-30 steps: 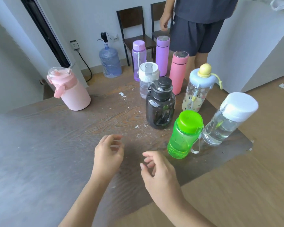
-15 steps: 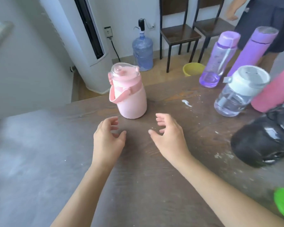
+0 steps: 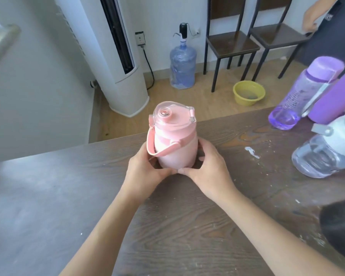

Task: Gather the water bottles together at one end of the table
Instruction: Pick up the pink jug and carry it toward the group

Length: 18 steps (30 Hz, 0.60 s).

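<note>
Pink and squat, the jug (image 3: 174,144) stands upright near the far edge of the dark wooden table (image 3: 167,226), with a clear flip lid on top and a carry strap hanging down its left side. Both hands are cupped around its lower half: the left hand (image 3: 145,170) wraps the left side just under the strap, the right hand (image 3: 209,168) wraps the right side, and the two thumbs meet at the front of the base, so the grip is pressed against the jug from both sides. Well apart to the right, a group of other bottles sits by the table's right end: a clear purple bottle (image 3: 305,94), a solid purple flask (image 3: 335,102) touching it, a clear bottle with a white lid (image 3: 325,156) nearer the camera, and a black bottle (image 3: 341,228) cut off at the frame's edge.
</note>
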Each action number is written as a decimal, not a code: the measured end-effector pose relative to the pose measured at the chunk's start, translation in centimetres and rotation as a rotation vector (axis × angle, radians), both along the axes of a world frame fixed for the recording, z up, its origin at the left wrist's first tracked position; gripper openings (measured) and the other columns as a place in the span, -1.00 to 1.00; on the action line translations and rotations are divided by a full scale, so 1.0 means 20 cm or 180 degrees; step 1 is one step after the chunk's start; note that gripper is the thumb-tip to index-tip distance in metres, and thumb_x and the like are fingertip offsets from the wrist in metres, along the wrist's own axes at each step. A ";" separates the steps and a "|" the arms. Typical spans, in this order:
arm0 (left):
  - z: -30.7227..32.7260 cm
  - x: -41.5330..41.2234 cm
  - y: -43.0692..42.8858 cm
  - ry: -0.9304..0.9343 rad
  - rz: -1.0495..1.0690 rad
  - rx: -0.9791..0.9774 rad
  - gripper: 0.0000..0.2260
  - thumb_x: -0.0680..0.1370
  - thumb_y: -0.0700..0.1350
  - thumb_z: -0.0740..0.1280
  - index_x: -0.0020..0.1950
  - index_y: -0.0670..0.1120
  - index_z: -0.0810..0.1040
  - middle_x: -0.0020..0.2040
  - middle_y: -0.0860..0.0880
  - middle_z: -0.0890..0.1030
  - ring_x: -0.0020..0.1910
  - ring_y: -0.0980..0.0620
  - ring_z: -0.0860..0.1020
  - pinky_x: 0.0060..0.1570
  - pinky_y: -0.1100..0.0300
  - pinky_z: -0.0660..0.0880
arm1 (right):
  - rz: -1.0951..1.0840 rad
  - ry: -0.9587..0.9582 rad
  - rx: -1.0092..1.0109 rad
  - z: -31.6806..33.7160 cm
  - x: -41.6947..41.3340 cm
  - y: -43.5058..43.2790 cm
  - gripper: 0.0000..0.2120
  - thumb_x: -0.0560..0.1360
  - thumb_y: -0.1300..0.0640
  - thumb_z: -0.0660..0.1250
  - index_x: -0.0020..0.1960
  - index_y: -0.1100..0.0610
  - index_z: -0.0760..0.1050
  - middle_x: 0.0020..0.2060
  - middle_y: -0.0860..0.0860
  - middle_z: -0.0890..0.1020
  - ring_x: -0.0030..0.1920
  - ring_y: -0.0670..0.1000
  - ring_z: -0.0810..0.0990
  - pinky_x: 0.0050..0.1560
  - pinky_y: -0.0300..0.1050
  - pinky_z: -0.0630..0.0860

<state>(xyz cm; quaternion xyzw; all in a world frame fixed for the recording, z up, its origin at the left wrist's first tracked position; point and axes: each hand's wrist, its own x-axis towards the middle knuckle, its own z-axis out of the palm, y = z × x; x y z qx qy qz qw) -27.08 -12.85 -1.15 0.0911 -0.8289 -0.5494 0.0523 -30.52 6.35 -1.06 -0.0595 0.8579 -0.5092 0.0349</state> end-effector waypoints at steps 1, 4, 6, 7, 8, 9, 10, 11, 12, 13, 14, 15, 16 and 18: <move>0.00 -0.01 0.01 0.0029 0.0038 0.0004 -0.27 0.25 -0.17 0.76 0.36 0.09 0.60 0.13 0.27 0.75 0.10 0.35 0.69 -0.01 0.46 0.56 | 0.0007 0.0003 -0.0010 0.00 -0.01 0.01 -0.10 0.23 0.14 0.73 0.49 0.03 0.43 0.17 -0.14 0.54 0.23 0.00 0.56 0.23 -0.15 0.46; 0.01 -0.05 0.09 0.0053 0.0082 0.0082 -0.31 0.24 -0.20 0.76 0.31 0.04 0.63 0.14 0.30 0.74 0.12 0.31 0.70 0.02 0.42 0.58 | -0.0017 0.0022 -0.0041 0.02 -0.06 0.08 -0.12 0.23 0.15 0.73 0.47 0.03 0.45 0.17 -0.11 0.57 0.20 0.03 0.58 0.18 -0.15 0.47; 0.03 -0.11 0.17 0.0071 0.0030 0.0087 -0.32 0.23 -0.16 0.76 0.30 0.07 0.63 0.14 0.29 0.74 0.14 0.30 0.70 0.05 0.36 0.61 | -0.0071 0.0045 -0.0031 0.05 -0.10 0.17 -0.13 0.24 0.15 0.72 0.47 0.02 0.44 0.20 -0.11 0.58 0.19 0.02 0.59 0.16 -0.14 0.48; 0.04 -0.16 0.23 0.0089 -0.0020 0.0091 -0.32 0.23 -0.15 0.76 0.30 0.08 0.63 0.15 0.28 0.74 0.14 0.30 0.70 0.05 0.35 0.62 | -0.0112 0.0059 -0.0022 0.07 -0.13 0.22 -0.13 0.24 0.16 0.72 0.47 0.02 0.45 0.20 -0.09 0.59 0.19 0.03 0.60 0.14 -0.14 0.48; 0.05 -0.20 0.29 0.0111 -0.0070 0.0097 -0.31 0.23 -0.14 0.77 0.31 0.07 0.62 0.15 0.27 0.74 0.15 0.30 0.70 0.05 0.36 0.61 | -0.0157 0.0070 -0.0001 0.08 -0.16 0.28 -0.14 0.24 0.17 0.72 0.47 0.02 0.45 0.22 -0.07 0.60 0.18 0.04 0.60 0.12 -0.15 0.48; 0.07 -0.25 0.34 0.0142 -0.0121 0.0094 -0.29 0.23 -0.12 0.77 0.33 0.05 0.62 0.16 0.25 0.75 0.15 0.30 0.69 0.05 0.39 0.59 | -0.0205 0.0071 0.0029 0.10 -0.19 0.34 -0.14 0.24 0.18 0.72 0.47 0.03 0.45 0.23 -0.03 0.62 0.18 0.05 0.61 0.10 -0.17 0.48; 0.07 -0.29 0.40 0.0164 -0.0183 0.0071 -0.28 0.22 -0.11 0.77 0.34 0.04 0.62 0.15 0.23 0.75 0.15 0.31 0.69 0.04 0.41 0.58 | -0.0254 0.0063 0.0063 0.12 -0.22 0.39 -0.15 0.25 0.18 0.71 0.47 0.04 0.45 0.23 -0.01 0.64 0.18 0.05 0.62 0.08 -0.20 0.48; 0.08 -0.33 0.45 0.0169 -0.0248 0.0041 -0.28 0.22 -0.10 0.77 0.34 0.03 0.62 0.15 0.21 0.75 0.14 0.32 0.68 0.04 0.43 0.56 | -0.0297 0.0045 0.0077 0.13 -0.25 0.44 -0.15 0.25 0.19 0.71 0.47 0.05 0.45 0.23 0.00 0.65 0.18 0.06 0.62 0.07 -0.21 0.49; 0.08 -0.37 0.50 0.0156 -0.0308 0.0031 -0.29 0.22 -0.09 0.76 0.34 0.03 0.62 0.15 0.20 0.75 0.14 0.33 0.68 0.03 0.44 0.55 | -0.0336 0.0017 0.0074 0.14 -0.27 0.49 -0.15 0.25 0.19 0.72 0.47 0.06 0.45 0.23 0.01 0.66 0.19 0.06 0.63 0.10 -0.18 0.51; 0.08 -0.41 0.54 0.0139 -0.0357 0.0036 -0.30 0.22 -0.09 0.76 0.32 0.03 0.63 0.14 0.20 0.75 0.13 0.34 0.67 0.02 0.45 0.55 | -0.0377 -0.0012 0.0070 0.15 -0.29 0.53 -0.14 0.25 0.19 0.72 0.47 0.07 0.45 0.23 0.02 0.66 0.19 0.06 0.63 0.13 -0.13 0.53; 0.08 -0.43 0.58 0.0122 -0.0398 0.0033 -0.30 0.22 -0.09 0.76 0.31 0.04 0.62 0.14 0.20 0.75 0.12 0.35 0.67 0.01 0.46 0.55 | -0.0411 -0.0028 0.0082 0.15 -0.31 0.57 -0.14 0.24 0.19 0.72 0.47 0.07 0.45 0.23 0.02 0.67 0.19 0.06 0.64 0.16 -0.09 0.53; 0.08 -0.46 0.61 0.0101 -0.0432 0.0029 -0.30 0.22 -0.09 0.76 0.32 0.06 0.62 0.14 0.21 0.74 0.11 0.36 0.67 0.01 0.46 0.55 | -0.0440 -0.0036 0.0099 0.15 -0.32 0.60 -0.15 0.25 0.19 0.72 0.47 0.08 0.45 0.24 0.02 0.66 0.20 0.06 0.63 0.16 -0.08 0.52; 0.07 -0.49 0.63 0.0085 -0.0460 0.0041 -0.29 0.21 -0.09 0.75 0.32 0.05 0.62 0.15 0.20 0.74 0.11 0.34 0.67 0.02 0.44 0.56 | -0.0473 -0.0032 0.0111 0.14 -0.34 0.62 -0.15 0.25 0.20 0.72 0.47 0.08 0.44 0.25 0.02 0.65 0.21 0.06 0.62 0.15 -0.09 0.51; 0.06 -0.53 0.67 0.0077 -0.0520 0.0058 -0.25 0.21 -0.09 0.76 0.36 0.02 0.61 0.18 0.16 0.74 0.14 0.27 0.68 0.09 0.33 0.61 | -0.0552 -0.0011 0.0120 0.12 -0.37 0.65 -0.17 0.26 0.22 0.71 0.46 0.10 0.44 0.26 0.04 0.65 0.23 0.08 0.62 0.17 -0.05 0.53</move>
